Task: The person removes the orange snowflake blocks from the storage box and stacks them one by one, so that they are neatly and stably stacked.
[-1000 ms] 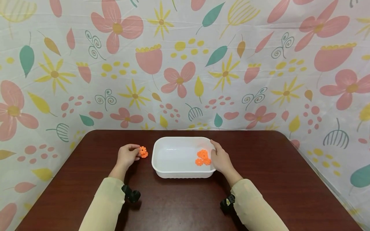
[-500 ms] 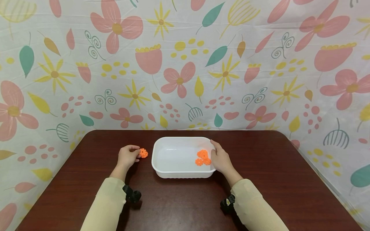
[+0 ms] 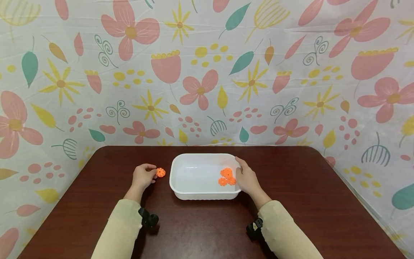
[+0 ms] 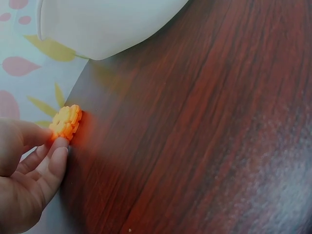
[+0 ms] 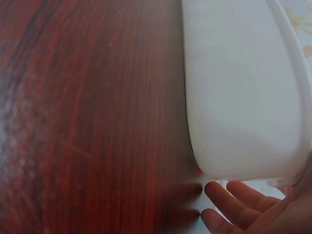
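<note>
On the left, my left hand (image 3: 143, 177) pinches orange flower-shaped plastic discs (image 3: 160, 172) between thumb and fingers, just above the table. The left wrist view shows the discs (image 4: 66, 122) lying flat against each other in layers; their exact number is unclear. A white plastic basin (image 3: 203, 196) sits to the right of that hand. My right hand (image 3: 248, 178) grips the basin's right end, thumb over the rim and fingers outside, as the right wrist view shows below the wall (image 5: 243, 97). Inside, near that thumb, lie several orange flower-shaped discs (image 3: 228, 175) in a loose cluster.
The dark brown wooden table (image 3: 194, 230) has rounded far corners. Behind it hangs a floral-patterned cloth (image 3: 207, 72). Black wrist cameras (image 3: 148, 218) are strapped over the pale sleeves (image 3: 119, 228).
The two discs in my left hand were offset, one standing above the other; now they overlap as one compact stack. My right hand and the basin have stayed still.
</note>
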Demonstrator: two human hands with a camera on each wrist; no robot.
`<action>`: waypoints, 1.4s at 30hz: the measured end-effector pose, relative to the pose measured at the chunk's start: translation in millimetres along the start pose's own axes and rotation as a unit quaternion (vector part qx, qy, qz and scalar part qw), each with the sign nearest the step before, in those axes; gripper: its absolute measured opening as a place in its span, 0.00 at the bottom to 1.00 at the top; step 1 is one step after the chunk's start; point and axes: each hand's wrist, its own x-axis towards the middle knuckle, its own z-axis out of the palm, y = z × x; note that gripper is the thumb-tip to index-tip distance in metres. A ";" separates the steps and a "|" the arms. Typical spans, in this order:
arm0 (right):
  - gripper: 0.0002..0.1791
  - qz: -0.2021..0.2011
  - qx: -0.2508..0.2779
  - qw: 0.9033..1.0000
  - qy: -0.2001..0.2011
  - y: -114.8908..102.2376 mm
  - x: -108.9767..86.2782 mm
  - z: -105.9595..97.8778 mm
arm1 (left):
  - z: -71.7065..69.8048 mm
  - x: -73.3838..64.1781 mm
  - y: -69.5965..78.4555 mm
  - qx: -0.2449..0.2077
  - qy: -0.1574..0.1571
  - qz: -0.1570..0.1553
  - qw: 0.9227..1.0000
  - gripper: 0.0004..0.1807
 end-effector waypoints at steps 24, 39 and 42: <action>0.26 0.009 0.001 1.000 -0.007 0.3 1.3 0.6 | 1.8 -2.2 2.6 0.014 0.001 -0.002 1.000 0.14; 0.27 0.009 0.002 1.000 -0.010 0.6 -0.3 -0.4 | -0.9 -2.3 5.0 0.016 0.029 0.012 0.999 0.14; 0.26 0.009 0.001 1.000 -0.008 1.0 0.0 -0.6 | -1.0 -3.2 7.7 0.018 0.037 0.027 0.999 0.15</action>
